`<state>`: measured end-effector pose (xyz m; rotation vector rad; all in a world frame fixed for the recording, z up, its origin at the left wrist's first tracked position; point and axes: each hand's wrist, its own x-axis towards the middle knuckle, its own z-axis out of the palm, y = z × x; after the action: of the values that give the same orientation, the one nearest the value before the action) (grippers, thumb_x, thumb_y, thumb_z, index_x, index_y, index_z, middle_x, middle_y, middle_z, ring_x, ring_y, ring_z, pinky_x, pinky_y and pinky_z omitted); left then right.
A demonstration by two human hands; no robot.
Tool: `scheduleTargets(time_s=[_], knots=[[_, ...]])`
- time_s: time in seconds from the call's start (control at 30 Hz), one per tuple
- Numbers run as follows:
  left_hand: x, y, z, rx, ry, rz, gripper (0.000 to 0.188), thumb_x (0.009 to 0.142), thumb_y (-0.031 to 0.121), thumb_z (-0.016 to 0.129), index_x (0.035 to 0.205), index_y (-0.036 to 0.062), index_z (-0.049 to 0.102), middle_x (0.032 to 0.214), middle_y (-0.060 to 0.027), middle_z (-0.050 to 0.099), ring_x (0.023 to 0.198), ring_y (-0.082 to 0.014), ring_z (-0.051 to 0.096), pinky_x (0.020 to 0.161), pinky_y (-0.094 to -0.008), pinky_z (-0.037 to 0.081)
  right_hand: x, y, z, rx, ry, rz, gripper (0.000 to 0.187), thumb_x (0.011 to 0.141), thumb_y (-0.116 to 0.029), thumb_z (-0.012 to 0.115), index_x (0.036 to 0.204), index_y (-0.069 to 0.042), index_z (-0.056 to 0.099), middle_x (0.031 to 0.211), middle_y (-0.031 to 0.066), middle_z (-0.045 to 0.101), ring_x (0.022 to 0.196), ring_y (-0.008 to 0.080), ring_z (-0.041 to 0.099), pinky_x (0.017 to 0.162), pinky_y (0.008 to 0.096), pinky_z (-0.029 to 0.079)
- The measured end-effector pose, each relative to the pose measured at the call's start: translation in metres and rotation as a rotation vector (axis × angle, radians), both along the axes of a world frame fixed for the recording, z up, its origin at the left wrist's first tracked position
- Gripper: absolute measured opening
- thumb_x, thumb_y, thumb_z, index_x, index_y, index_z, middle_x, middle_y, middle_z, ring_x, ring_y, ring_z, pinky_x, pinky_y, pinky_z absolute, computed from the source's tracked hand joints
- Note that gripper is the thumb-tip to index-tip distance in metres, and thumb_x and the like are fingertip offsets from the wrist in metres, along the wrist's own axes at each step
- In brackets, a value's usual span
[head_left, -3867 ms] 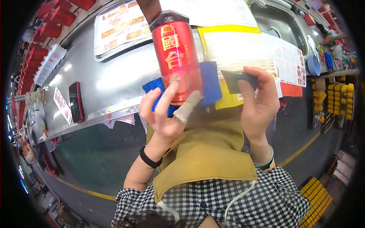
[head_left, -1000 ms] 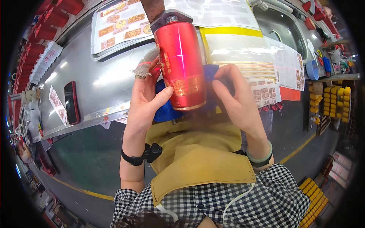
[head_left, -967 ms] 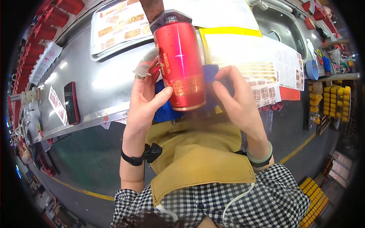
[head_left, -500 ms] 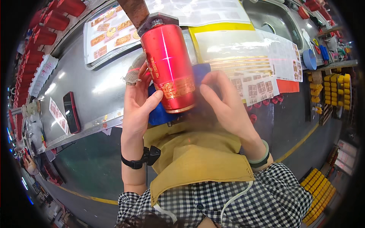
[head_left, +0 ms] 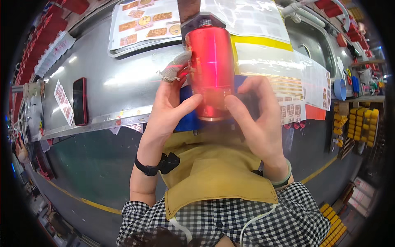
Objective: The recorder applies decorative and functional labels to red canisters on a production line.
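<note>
A red bottle (head_left: 212, 61) with gold decoration lies with its narrow neck away from me, at a dark metal piece (head_left: 230, 20). Its lower band is smeared by motion. My left hand (head_left: 168, 107) curls around the bottle's left side, the thumb pressed near its base and grey cloth covers (head_left: 175, 68) on some fingers. From the right, my right hand (head_left: 261, 119) lays its thumb on the lower band; its index finger is bent beside the bottle, and the other fingers are partly hidden. Under the bottle shows something blue (head_left: 186, 119).
A tray of gold decal sheets (head_left: 142, 26) stands at the back left of the metal table (head_left: 111, 82). A phone (head_left: 80, 101) lies further left by a decal strip (head_left: 63, 103). Right are more decal sheets (head_left: 263, 57), a sink (head_left: 306, 37) and a blue cup (head_left: 340, 89).
My right thumb has come onto the bottle from beside it. The bottle now looks straighter in view and its gold band has blurred. The whole view has shifted.
</note>
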<state>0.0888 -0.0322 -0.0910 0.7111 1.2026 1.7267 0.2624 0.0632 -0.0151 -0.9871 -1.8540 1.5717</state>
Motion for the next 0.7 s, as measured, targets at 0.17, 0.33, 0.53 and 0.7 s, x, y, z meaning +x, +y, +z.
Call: scheduleTargets(time_s=[0.17, 0.33, 0.53, 0.7], knots=[[-0.001, 0.002, 0.003, 0.027, 0.001, -0.008, 0.082, 0.086, 0.000, 0.075, 0.157, 0.0013, 0.035, 0.156, -0.0113, 0.042, 0.145, -0.0234, 0.038, 0.124, -0.0410, 0.025, 0.000, -0.001, 0.000, 0.020, -0.007, -0.018, 0.025, 0.095, -0.013, 0.074, 0.104, -0.002, 0.054, 0.088, 0.0033, 0.062, 0.079, 0.0086, 0.058, 0.070, 0.0252, 0.047], [-0.001, 0.006, 0.002, 0.064, 0.044, -0.002, 0.080, 0.086, 0.001, 0.074, 0.156, 0.0011, 0.036, 0.155, -0.0103, 0.043, 0.143, -0.0215, 0.040, 0.123, -0.0400, 0.027, 0.002, 0.003, -0.007, 0.010, -0.009, -0.051, 0.024, 0.096, -0.012, 0.073, 0.103, -0.002, 0.053, 0.085, 0.0004, 0.058, 0.076, 0.0061, 0.054, 0.068, 0.0234, 0.045], [-0.001, 0.005, 0.006, 0.046, 0.045, -0.023, 0.083, 0.085, 0.003, 0.075, 0.158, 0.0017, 0.033, 0.158, -0.0132, 0.040, 0.146, -0.0248, 0.037, 0.124, -0.0419, 0.026, 0.006, 0.006, -0.010, 0.109, -0.061, -0.032, 0.024, 0.097, -0.014, 0.073, 0.102, -0.002, 0.053, 0.087, -0.0002, 0.055, 0.077, 0.0054, 0.050, 0.068, 0.0231, 0.043], [-0.003, 0.003, 0.004, 0.055, 0.050, -0.049, 0.090, 0.083, 0.008, 0.078, 0.159, 0.0018, 0.030, 0.161, -0.0165, 0.037, 0.149, -0.0285, 0.035, 0.125, -0.0444, 0.024, 0.006, 0.008, -0.012, 0.146, -0.068, -0.045, 0.025, 0.097, -0.015, 0.073, 0.102, -0.002, 0.053, 0.087, -0.0004, 0.055, 0.075, 0.0057, 0.050, 0.068, 0.0230, 0.043]])
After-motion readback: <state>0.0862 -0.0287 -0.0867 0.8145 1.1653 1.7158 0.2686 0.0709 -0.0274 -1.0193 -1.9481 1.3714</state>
